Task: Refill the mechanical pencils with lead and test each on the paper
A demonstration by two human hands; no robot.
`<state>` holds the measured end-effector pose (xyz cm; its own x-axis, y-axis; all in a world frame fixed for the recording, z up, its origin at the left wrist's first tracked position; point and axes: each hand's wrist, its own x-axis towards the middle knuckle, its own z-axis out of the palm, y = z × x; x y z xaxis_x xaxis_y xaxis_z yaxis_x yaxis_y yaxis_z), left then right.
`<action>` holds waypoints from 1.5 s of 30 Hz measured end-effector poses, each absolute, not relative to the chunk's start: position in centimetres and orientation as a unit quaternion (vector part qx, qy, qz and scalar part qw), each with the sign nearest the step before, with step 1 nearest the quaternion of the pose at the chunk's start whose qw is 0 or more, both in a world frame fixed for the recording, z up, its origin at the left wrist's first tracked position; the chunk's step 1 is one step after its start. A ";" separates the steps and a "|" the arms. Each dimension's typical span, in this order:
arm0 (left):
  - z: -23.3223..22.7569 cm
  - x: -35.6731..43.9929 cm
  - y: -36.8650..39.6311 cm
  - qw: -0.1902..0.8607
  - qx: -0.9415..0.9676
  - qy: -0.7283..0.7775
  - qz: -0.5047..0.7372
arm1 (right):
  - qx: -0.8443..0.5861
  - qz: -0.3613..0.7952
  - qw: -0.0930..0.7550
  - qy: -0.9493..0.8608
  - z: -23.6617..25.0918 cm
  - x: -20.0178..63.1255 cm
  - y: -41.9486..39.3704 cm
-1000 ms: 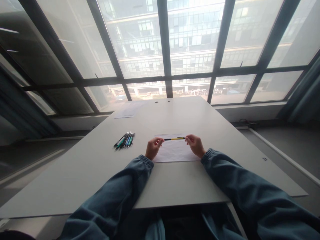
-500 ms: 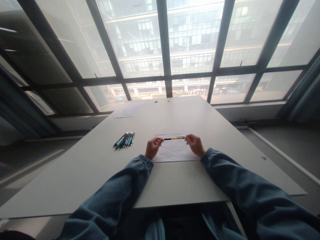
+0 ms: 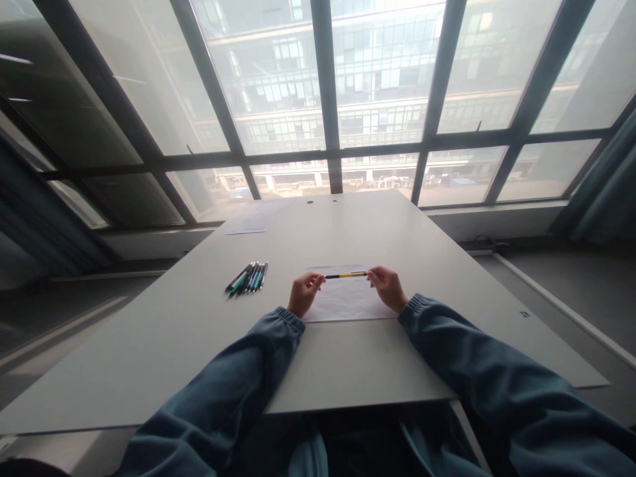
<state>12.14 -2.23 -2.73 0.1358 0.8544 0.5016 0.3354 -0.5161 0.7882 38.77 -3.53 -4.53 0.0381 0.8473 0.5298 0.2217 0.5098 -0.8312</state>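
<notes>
A yellow and black pen (image 3: 345, 275) is stretched level between my two hands, over a white sheet of paper (image 3: 348, 301). Its black left end is pinched by the fingertips of my left hand (image 3: 305, 293). At the other end, the thumb and fingers of my right hand (image 3: 388, 287) close on the tip beside the clip. Both hands are over the side edges of the sheet. Left of my left hand lies a bunch of several pens (image 3: 247, 279), mostly black, with some green and blue ones.
The white table (image 3: 348, 377) stretches forward to the windows. Farther back on the left lies another paper sheet (image 3: 251, 220). Two small dark spots, one a round hole (image 3: 310, 202), show near the far edge. A small dark mark (image 3: 524, 314) is on the right side.
</notes>
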 end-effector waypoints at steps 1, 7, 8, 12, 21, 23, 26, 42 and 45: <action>-2.7 12.2 -2.2 0.257 0.708 0.420 0.506 | -0.417 0.268 0.587 -0.640 -4.5 38.8 -3.5; -2.7 12.1 -2.3 0.257 0.709 0.419 0.505 | -0.423 0.265 0.585 -0.640 -4.3 38.7 -3.7; -2.8 12.1 -2.3 0.256 0.710 0.418 0.505 | -0.423 0.264 0.584 -0.641 -4.2 38.7 -3.8; -2.8 12.1 -2.3 0.255 0.709 0.421 0.505 | -0.423 0.264 0.582 -0.643 -4.2 38.7 -3.8; -2.8 12.1 -2.2 0.253 0.716 0.415 0.501 | -0.431 0.259 0.578 -0.643 -4.5 38.7 -3.6; -2.8 12.1 -2.2 0.255 0.715 0.416 0.502 | -0.430 0.261 0.579 -0.642 -4.5 38.7 -3.6; -2.7 12.1 -2.3 0.257 0.713 0.416 0.503 | -0.429 0.263 0.579 -0.641 -4.5 38.7 -3.5; -2.8 12.1 -2.2 0.257 0.713 0.415 0.503 | -0.436 0.258 0.571 -0.645 -4.3 38.7 -3.7; -2.8 12.0 -2.1 0.260 0.713 0.413 0.503 | -0.434 0.259 0.573 -0.646 -4.4 38.7 -3.7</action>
